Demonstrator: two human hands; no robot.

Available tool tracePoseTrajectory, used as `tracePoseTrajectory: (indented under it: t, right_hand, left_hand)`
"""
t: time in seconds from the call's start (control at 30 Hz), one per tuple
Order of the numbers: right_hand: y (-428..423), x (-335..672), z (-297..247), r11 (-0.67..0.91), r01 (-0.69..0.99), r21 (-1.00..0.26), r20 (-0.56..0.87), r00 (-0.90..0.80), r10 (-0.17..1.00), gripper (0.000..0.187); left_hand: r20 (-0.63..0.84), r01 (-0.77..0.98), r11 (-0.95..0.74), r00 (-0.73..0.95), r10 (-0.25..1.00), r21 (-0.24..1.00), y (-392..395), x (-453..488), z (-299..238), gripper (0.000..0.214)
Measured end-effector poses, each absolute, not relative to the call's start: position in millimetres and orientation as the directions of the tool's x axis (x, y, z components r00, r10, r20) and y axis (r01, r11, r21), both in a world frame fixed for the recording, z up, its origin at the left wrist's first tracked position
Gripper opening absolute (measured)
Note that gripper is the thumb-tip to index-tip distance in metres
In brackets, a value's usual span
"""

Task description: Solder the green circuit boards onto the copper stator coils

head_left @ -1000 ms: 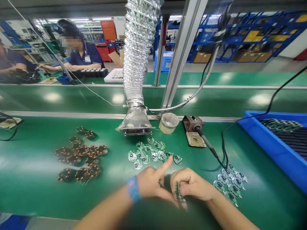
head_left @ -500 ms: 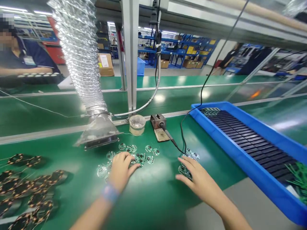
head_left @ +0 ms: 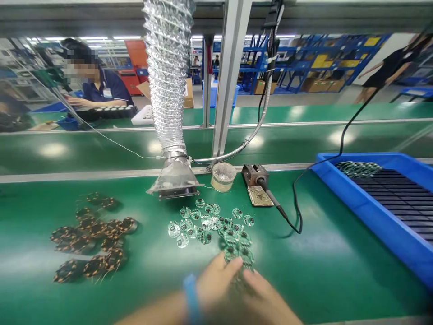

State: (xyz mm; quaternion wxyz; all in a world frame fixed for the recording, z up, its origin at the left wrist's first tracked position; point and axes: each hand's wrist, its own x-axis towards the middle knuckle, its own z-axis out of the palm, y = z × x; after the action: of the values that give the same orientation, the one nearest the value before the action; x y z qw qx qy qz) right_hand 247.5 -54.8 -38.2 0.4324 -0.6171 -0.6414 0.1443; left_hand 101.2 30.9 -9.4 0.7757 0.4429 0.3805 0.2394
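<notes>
My left hand (head_left: 215, 280), with a blue band at the wrist, and my right hand (head_left: 262, 289) are close together near the front of the bench. Between them is a cluster of green circuit boards (head_left: 238, 250), several round pieces side by side, gripped at its near edge by the fingers of both hands. Motion blurs the hands, and the lower part of the cluster is hidden. Loose round circuit boards (head_left: 182, 240) lie spread out just beyond, on the green bench top.
Copper-wound coils (head_left: 96, 228) lie in a group at left. A fume duct (head_left: 176, 180), a round tub (head_left: 223, 177) and a soldering iron (head_left: 275, 205) in its stand (head_left: 254, 175) are at the back. At right stands a blue tray (head_left: 367, 216). A co-worker (head_left: 104, 88) sits across the bench.
My right hand has come left with the boards from beside the iron's cable, and my left hand has left the loose boards to meet it. The view has swung left.
</notes>
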Motion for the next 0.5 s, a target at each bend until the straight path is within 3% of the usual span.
tracePoseTrajectory:
  t: [0.07,0.13,0.3,0.37,0.5]
  right_hand:
    - [-28,238,-25,0.078,0.639,-0.765,0.301,0.248,0.921,0.036]
    - [-2,230,-11,-0.109,0.553,-0.826,0.12,0.362,0.925,0.034]
    - [34,202,5,-0.163,0.476,-0.864,0.028,0.369,0.929,0.041]
    - [38,193,6,-0.168,0.429,-0.888,0.001,0.366,0.931,0.045]
    - [42,187,3,-0.209,0.324,-0.923,-0.083,0.363,0.928,0.048]
  left_hand:
    - [-0.351,-0.057,0.443,0.524,0.776,0.895,37,98,-2,0.038]
    - [-0.337,-0.017,0.397,0.496,0.8,0.918,41,95,5,0.037]
    - [-0.268,0.091,0.252,0.283,0.921,0.963,40,93,13,0.033]
    - [-0.301,0.116,0.281,0.233,0.925,0.953,41,94,10,0.032]
    - [-0.413,0.104,0.4,0.298,0.861,0.91,46,93,2,0.033]
